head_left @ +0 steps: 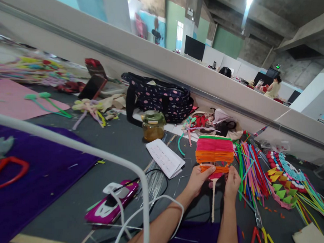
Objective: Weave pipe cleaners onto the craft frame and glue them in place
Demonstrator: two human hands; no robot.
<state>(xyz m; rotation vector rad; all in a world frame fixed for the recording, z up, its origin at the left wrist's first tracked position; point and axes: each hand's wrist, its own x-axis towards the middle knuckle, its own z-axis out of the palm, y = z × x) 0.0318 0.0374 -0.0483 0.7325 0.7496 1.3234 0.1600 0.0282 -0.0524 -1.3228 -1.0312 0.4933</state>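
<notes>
Both hands grip a small fan-shaped craft (214, 150) banded in green, pink and orange strands, with a gap near its lower part and a cream wrapped handle hanging below. My left hand (199, 177) pinches the lower left edge, its thumb lying over the orange strands. At the lower right edge, my right hand (232, 180) has its fingers closed around the side. Just right of it lie many coloured pipe cleaners (252, 168). Pliers (259, 222) with red and yellow handles rest nearer to me.
A folded paper (164, 157), glass jar (153, 126) and dark patterned bag (163, 100) stand beyond my left hand. A magenta glue gun (111, 203) and looping white tube (101, 153) lie left. Red-handled scissors (8, 175) rest on purple cloth (54, 174). A partition (154, 53) runs behind.
</notes>
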